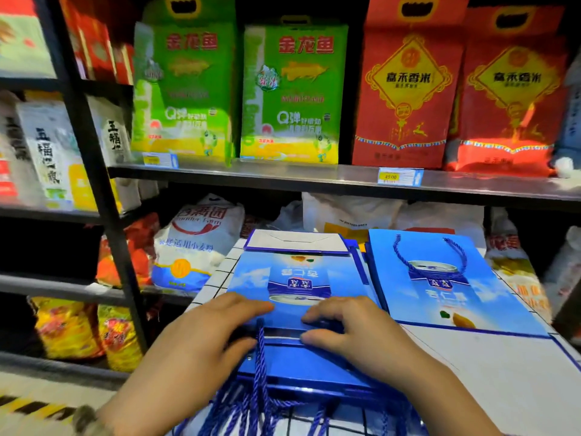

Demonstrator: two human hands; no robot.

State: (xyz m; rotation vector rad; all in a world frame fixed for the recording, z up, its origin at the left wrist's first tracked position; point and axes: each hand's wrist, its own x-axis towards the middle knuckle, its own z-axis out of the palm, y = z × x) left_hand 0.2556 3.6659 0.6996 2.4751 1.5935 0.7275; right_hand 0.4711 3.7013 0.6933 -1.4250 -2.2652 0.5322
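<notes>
A flat blue paper gift bag (pixel 298 278) printed with a can lies on top of a stack of like bags (pixel 301 369), its mouth toward me. My left hand (pixel 201 338) holds the near edge of the top bag, fingers laid over it and thumb below. My right hand (pixel 349 328) pinches the same edge, curled fingers on top and thumb underneath. Blue rope handles (pixel 261 382) hang from the stack toward me. A second blue bag (pixel 440 284) lies flat to the right.
The bags rest on a white gridded surface (pixel 503 388). Behind it a metal shelf (pixel 283 173) carries green rice bags (pixel 289 96) and red rice bags (pixel 405 89). Flour sacks (pixel 195 243) sit below. A black shelf post (pixel 94 152) stands at left.
</notes>
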